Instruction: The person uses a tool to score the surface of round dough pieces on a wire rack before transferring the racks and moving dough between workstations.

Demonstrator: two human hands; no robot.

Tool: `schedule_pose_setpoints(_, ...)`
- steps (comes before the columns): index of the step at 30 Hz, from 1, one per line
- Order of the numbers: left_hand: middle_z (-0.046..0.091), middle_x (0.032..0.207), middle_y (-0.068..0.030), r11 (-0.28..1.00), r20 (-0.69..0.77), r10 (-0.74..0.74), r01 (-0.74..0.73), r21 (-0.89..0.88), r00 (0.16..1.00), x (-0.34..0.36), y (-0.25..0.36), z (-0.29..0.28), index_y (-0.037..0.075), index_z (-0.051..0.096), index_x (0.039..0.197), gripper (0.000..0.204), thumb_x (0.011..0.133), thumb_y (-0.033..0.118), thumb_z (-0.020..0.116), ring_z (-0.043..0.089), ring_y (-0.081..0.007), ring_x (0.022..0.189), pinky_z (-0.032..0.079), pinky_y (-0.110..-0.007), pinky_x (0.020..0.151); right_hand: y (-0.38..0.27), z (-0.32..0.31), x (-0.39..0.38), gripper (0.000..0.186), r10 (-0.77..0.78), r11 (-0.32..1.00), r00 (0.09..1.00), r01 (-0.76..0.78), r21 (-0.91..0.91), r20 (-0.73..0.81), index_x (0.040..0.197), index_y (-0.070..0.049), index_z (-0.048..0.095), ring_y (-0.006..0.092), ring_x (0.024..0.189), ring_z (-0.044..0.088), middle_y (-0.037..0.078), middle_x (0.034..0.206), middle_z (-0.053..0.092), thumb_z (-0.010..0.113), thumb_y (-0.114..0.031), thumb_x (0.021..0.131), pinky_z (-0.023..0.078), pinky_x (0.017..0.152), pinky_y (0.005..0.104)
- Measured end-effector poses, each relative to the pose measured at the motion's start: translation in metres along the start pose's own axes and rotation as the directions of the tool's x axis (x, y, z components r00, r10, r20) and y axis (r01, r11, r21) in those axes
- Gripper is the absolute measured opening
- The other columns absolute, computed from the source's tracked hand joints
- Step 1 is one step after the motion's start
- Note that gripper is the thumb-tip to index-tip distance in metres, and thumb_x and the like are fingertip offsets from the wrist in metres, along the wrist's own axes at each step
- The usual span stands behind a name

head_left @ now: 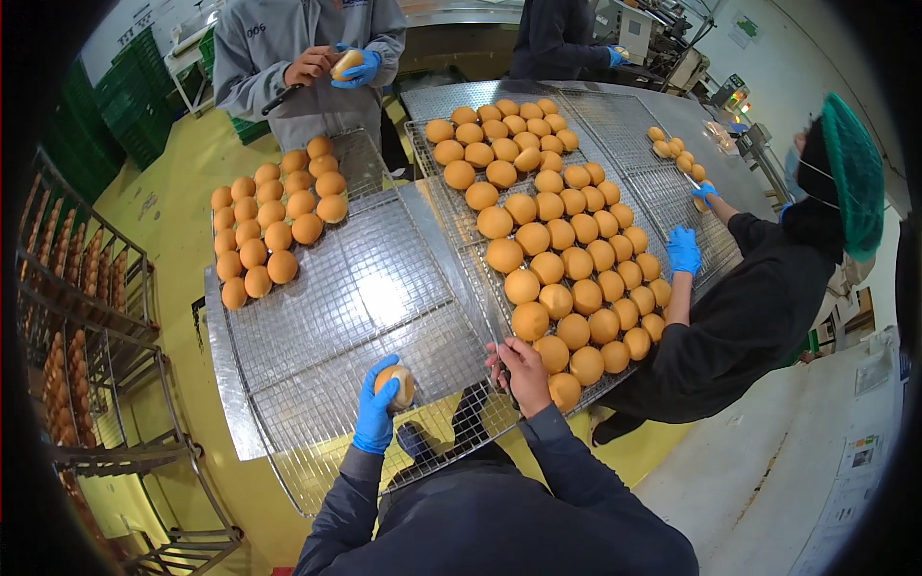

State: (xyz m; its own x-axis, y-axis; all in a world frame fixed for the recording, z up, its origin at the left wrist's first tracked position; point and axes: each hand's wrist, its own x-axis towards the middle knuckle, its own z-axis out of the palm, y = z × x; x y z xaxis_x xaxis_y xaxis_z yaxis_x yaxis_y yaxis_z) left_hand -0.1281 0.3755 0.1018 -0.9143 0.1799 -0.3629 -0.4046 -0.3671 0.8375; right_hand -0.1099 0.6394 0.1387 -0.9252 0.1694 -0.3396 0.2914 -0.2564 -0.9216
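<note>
My left hand (379, 408), in a blue glove, is closed around a round golden bun (400, 384) with a pale side, above the near part of a wire rack (346, 307) on a steel table (230, 384). My bare right hand (521, 376) grips a knife (502, 375) by its dark handle beside the rack's edge. To its right is a large rack of buns (576, 298) in close rows. More buns (274, 221) sit in a block at the far end of the left rack.
Co-workers stand across (250, 67), at the back (552, 38) and at the right (749, 307), some holding buns. A rack trolley (144, 350) with trays of buns stands at left, green crates (125, 96) behind it. Machinery (663, 43) is at the back.
</note>
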Motion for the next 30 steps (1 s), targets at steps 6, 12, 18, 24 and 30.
schedule_pose_setpoints(6,0.056,0.128,-0.0227,0.849,0.367,-0.114,0.282,-0.446,0.923,-0.022,0.026,0.005,0.006,0.037,0.144,0.076,0.094,0.064,0.042,0.06,-0.0367,0.113,0.059,-0.039,0.075,0.013,0.003,-0.043,0.019,-0.213,0.964,0.968,0.187,-0.187,-0.13,0.098,0.001,0.065,0.0076,0.067,0.058,0.004,0.079,0.065,0.054,-0.015,0.098,0.043,0.058,0.0212)
schedule_pose_setpoints(12,0.062,0.115,-0.0231,0.772,0.426,-0.156,0.379,-0.511,0.891,-0.05,0.037,-0.001,0.004,0.041,0.141,0.083,0.094,0.071,0.029,0.065,-0.0328,0.098,0.059,-0.036,0.066,-0.002,0.064,-0.108,0.017,-0.389,0.781,0.92,0.308,-0.543,-0.037,0.086,0.005,0.067,0.0136,0.063,0.06,0.007,0.074,0.066,0.06,-0.01,0.091,0.045,0.059,0.0268)
schedule_pose_setpoints(18,0.064,0.111,-0.0251,0.715,0.297,-0.33,0.442,-0.542,0.896,-0.072,0.039,0.0,0.004,0.05,0.133,0.07,0.096,0.062,0.036,0.068,-0.0321,0.087,0.058,-0.036,0.057,-0.027,0.084,-0.128,0.011,-0.493,0.511,0.859,0.414,-0.753,0.137,0.086,-0.004,0.071,0.0327,0.071,0.065,0.014,0.078,0.066,0.064,-0.012,0.085,0.049,0.061,0.0373)
schedule_pose_setpoints(24,0.064,0.111,-0.0266,0.63,0.367,-0.368,0.519,-0.578,0.854,-0.081,0.04,-0.005,0.004,0.05,0.133,0.067,0.097,0.059,0.036,0.068,-0.0319,0.088,0.056,-0.036,0.055,-0.028,0.085,-0.126,0.01,-0.527,0.41,0.842,0.367,-0.835,0.111,0.084,-0.008,0.072,0.0335,0.069,0.064,0.013,0.075,0.065,0.065,-0.015,0.084,0.047,0.059,0.0403)
schedule_pose_setpoints(30,0.061,0.115,-0.0286,0.616,0.439,-0.353,0.559,-0.555,0.826,-0.077,0.03,-0.016,0.003,0.051,0.131,0.066,0.097,0.058,0.037,0.066,-0.0341,0.092,0.056,-0.036,0.053,-0.031,0.071,-0.134,0.011,-0.456,0.408,0.875,0.368,-0.835,0.163,0.083,-0.006,0.072,0.0334,0.065,0.062,0.014,0.074,0.065,0.066,-0.015,0.086,0.045,0.056,0.0391)
